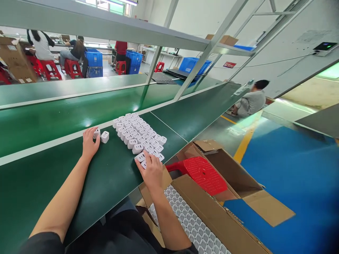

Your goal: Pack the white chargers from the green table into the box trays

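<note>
Right hand [152, 170] fingers spread flat on white plugs [137, 135]; left hand [90, 143] loosely curled touching two strays [102, 135]. We risk scattering rows off counter [111, 176] edge.

I see a green workbench [53, 183] under a grey metal shelf [106, 24], blue floor [291, 169] with a yellow line [245, 143], red stools [51, 68] beyond.

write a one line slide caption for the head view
Left hand beside two loose white plugs, right hand on the plug block.
</note>
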`<state>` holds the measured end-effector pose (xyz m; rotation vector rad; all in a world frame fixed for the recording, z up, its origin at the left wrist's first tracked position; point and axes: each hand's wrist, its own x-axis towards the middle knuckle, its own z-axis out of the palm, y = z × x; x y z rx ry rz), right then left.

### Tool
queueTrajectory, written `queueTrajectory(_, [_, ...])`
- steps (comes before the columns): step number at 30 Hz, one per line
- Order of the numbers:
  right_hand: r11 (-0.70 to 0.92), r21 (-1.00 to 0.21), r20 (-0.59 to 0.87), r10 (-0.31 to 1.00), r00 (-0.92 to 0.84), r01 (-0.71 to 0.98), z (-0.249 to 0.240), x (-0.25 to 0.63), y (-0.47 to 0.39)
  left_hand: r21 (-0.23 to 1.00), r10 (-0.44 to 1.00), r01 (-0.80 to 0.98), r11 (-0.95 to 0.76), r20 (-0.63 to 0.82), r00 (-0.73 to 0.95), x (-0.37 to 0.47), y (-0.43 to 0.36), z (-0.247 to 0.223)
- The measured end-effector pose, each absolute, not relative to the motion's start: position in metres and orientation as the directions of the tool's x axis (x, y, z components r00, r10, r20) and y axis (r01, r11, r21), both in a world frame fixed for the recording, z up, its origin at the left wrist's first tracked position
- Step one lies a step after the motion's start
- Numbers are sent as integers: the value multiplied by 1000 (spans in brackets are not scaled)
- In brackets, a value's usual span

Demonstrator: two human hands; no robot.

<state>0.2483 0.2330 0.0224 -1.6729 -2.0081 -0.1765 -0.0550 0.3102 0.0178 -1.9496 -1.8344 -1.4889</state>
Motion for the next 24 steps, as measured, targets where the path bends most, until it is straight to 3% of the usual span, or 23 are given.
queueTrajectory(6, [185,-100,608,789,-87,978,18,236,248,517,704,801,-303,688,-177,-56,312,14])
queueTrajectory(24, [258,-117,612,779,-135,959,18,228,273,565,752,778,-275,631,-192,-57,318,4])
